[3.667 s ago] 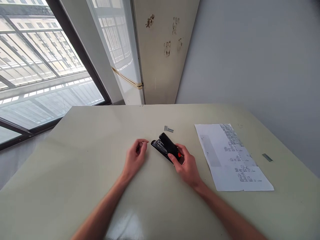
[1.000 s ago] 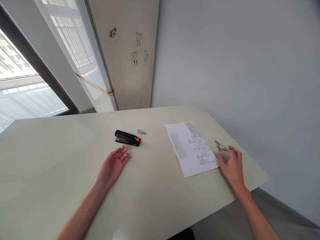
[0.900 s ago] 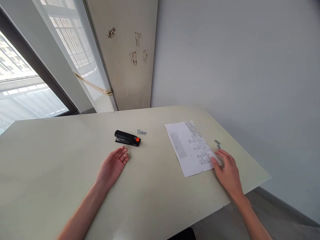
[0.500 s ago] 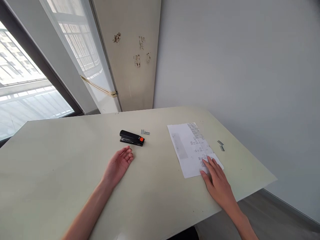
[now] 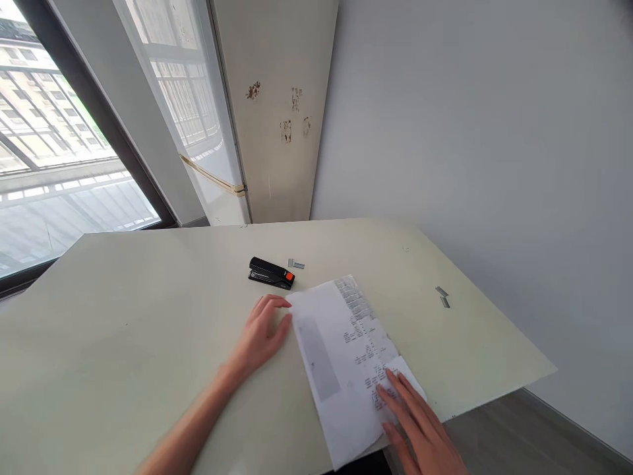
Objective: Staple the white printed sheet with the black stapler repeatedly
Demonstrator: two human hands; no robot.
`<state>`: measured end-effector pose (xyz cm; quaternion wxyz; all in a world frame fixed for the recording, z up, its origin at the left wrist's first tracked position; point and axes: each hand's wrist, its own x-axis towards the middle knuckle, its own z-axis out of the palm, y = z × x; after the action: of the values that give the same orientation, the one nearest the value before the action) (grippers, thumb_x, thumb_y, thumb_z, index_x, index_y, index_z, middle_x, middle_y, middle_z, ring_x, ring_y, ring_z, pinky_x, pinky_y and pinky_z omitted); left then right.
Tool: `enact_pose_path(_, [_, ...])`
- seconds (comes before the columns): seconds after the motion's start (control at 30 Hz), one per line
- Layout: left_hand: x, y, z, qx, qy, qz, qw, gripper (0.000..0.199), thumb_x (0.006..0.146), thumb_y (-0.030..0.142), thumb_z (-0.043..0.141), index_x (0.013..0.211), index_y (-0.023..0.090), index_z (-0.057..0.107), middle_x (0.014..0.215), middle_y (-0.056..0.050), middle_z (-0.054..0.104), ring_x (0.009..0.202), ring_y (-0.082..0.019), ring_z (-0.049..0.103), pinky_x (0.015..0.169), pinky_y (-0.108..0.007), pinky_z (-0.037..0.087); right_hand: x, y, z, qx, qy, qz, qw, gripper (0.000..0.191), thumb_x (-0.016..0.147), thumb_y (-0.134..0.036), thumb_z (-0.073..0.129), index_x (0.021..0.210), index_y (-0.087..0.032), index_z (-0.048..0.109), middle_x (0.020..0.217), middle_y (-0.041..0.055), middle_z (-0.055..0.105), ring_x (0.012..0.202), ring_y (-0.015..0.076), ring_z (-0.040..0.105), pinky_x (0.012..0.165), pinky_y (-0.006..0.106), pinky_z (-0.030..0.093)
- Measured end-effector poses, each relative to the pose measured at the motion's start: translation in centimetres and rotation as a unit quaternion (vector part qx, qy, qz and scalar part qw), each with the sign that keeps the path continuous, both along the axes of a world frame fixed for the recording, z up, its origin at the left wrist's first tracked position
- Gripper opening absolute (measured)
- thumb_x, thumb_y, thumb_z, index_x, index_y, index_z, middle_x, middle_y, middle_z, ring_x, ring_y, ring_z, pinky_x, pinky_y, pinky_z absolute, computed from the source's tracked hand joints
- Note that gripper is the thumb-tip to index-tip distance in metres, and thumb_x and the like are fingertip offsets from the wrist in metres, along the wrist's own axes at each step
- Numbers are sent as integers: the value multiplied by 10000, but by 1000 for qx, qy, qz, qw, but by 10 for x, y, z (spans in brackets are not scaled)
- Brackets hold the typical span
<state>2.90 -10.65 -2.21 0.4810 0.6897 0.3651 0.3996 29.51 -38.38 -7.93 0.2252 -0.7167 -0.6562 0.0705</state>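
Printed white paper lies slanted on the table, its lower end reaching the near edge. My right hand rests flat on the paper's lower right part, fingers apart. At the paper's upper left corner is my left hand, thumb and fingers apart and the fingertips by the edge; whether they touch it I cannot tell. Just beyond the left hand sits a black stapler with an orange-red patch on its right end. Two small grey staple strips lie behind the stapler.
Two more staple strips lie toward the right side of the pale table. A grey wall runs along the right. Behind the table stand a stained cabinet panel and, further left, a window.
My right hand has drawn the paper nearer and to the left. My left hand has turned palm down and moved right to the paper's corner. The view has shifted slightly.
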Motion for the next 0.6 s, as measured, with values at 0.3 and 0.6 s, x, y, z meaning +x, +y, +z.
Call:
enact_pose_path(0.3, [-8,1,-4,222,215,-167,936,486,931,331,710,1410,293,637,1539,-109,581,1493,-389,402,1226,-597,297,2,15,9,51,54,-14,997,498,1030,-403,615,1526,-417,572,1465,8,678,1286,327,701,937,492,692])
enact_pose_path(0.6, [-51,7,4,94,154,-135,974,473,811,186,716,1253,341,778,1415,-46,698,1438,-415,486,1282,-603,196,-44,37,34,-5,237,100,966,338,1049,-379,575,1356,-410,714,1208,30,808,1079,253,787,879,343,684])
